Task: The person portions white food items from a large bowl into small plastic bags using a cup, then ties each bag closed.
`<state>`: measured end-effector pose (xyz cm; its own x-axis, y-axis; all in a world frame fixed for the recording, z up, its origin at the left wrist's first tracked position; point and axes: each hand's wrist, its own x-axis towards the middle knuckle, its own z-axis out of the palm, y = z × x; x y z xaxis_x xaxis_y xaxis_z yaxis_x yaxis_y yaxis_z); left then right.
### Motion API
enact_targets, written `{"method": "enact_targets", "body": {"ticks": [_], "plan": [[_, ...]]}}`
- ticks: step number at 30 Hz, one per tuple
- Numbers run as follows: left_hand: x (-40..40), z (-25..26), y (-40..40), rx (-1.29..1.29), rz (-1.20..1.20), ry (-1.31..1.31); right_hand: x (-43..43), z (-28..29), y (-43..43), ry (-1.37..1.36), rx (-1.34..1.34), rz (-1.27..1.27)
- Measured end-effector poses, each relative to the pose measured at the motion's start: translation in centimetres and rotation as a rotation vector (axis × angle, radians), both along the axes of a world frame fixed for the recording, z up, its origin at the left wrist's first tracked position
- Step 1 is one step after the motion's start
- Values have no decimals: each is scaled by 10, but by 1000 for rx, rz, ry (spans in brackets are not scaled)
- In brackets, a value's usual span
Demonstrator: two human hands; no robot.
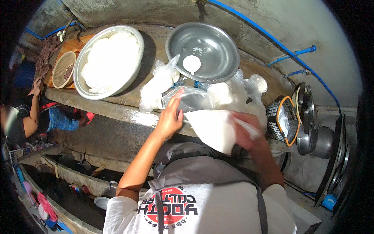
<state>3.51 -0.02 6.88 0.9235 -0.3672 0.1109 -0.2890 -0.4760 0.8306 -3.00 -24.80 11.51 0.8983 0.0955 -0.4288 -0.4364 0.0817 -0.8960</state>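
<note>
My left hand (171, 117) is at the counter's front edge, thumb apart from its raised fingers. It touches a clear plastic bag (194, 99) whose mouth gapes; whether it grips the film is unclear. My right hand (248, 130), blurred, is closed on a bright white bag (213, 128), a strip of which crosses the fingers. That bag's contents are washed out by glare. Knotted clear bags of white food (159, 84) lie left of my hands, and more filled bags (220, 92) lie to the right. Behind them stands a grey metal basin (216, 44) with a round white scoop (192, 63) in it.
A large pale basin (137, 77) heaped with white food (112, 58) stands back left, beside a beige basket (64, 70). Rightward are a black-and-orange basket (274, 122) and metal pots (323, 142). A co-worker's arm (34, 114) reaches the counter's left end. Concrete troughs (73, 163) lie below.
</note>
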Motion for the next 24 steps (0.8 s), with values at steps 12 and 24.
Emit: {"method": "enact_targets", "body": {"ticks": [12,24], "plan": [[-41,-56,-74,-194,-108,192,35,-172,31,415,71,-197],[-31,-60,-76,-98,-8,218,83,-161,52,234,-1174,269]]}}
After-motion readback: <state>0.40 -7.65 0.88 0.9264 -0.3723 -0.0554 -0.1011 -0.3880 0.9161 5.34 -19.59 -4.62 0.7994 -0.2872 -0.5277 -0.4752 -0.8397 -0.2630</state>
